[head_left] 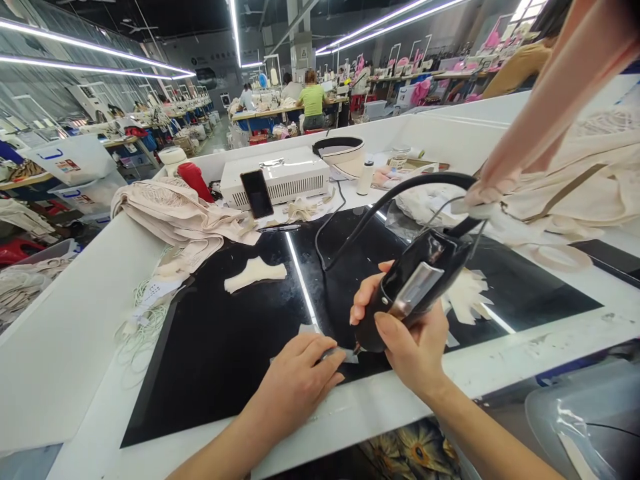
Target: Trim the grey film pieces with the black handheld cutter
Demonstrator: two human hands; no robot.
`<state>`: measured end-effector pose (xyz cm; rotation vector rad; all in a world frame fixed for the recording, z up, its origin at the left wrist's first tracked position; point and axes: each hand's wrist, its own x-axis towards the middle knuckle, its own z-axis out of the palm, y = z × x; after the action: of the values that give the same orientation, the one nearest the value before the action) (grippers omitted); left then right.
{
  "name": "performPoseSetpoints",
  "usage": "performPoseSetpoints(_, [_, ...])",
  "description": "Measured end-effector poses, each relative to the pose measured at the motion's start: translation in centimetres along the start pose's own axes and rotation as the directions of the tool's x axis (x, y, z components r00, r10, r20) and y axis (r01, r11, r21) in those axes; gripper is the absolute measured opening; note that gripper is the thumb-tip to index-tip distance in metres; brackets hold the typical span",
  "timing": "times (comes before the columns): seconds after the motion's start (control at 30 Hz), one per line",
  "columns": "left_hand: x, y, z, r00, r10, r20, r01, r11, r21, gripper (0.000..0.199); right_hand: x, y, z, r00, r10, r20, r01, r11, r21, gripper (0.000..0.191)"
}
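Observation:
My right hand (pixel 417 340) is wrapped round a thick black corded hand tool (pixel 415 287) with a silver plate on its side. The tool tilts down to the left, its narrow tip close to a small grey, partly see-through piece (pixel 351 356) on the black work mat (pixel 225 367). Over that piece my left hand (pixel 303 370) lies low, fingers bent and pressing on it near the mat's front edge. Most of the piece is hidden under the fingers. Cut cream fabric pieces (pixel 465 297) lie behind my right hand, and another cream piece (pixel 255 273) rests farther left.
A black cable (pixel 400 197) arches behind the tool. Pink fabric (pixel 545 127) hangs at the upper right. At the back stand a white vented box (pixel 295 180), a phone (pixel 257 193) and a round container (pixel 343 160). Beige garments (pixel 170 207) lie left. A person (pixel 313 100) sits far off.

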<state>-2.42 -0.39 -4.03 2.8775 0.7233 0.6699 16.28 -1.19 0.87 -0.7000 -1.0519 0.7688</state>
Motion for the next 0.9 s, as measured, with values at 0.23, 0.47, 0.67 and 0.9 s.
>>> performPoseSetpoints(0.23, [-0.23, -0.2, 0.01, 1.0, 0.006, 0.026, -0.006, 1.0, 0.001, 0.024, -0.04, -0.02, -0.59, 1.0, -0.006, -0.003, 0.006, 1.0, -0.014, 0.041])
performPoseSetpoints(0.47, [-0.22, -0.03, 0.02, 1.0, 0.011, 0.014, -0.011, 0.999, 0.03, 0.023, 0.06, -0.06, -0.37, 0.999, -0.01, -0.042, 0.009, 1.0, -0.009, 0.044])
performPoseSetpoints(0.67, [-0.21, -0.02, -0.04, 1.0, 0.023, 0.015, -0.023, 0.998, 0.052, 0.022, 0.07, 0.12, -0.43, 0.999, -0.03, -0.013, 0.029, 0.999, -0.018, 0.039])
performPoseSetpoints(0.9, [-0.21, 0.01, 0.09, 1.0, 0.029, -0.007, -0.029, 0.999, 0.044, 0.021, 0.1, -0.01, -0.5, 0.999, -0.028, -0.025, 0.028, 0.999, -0.032, 0.038])
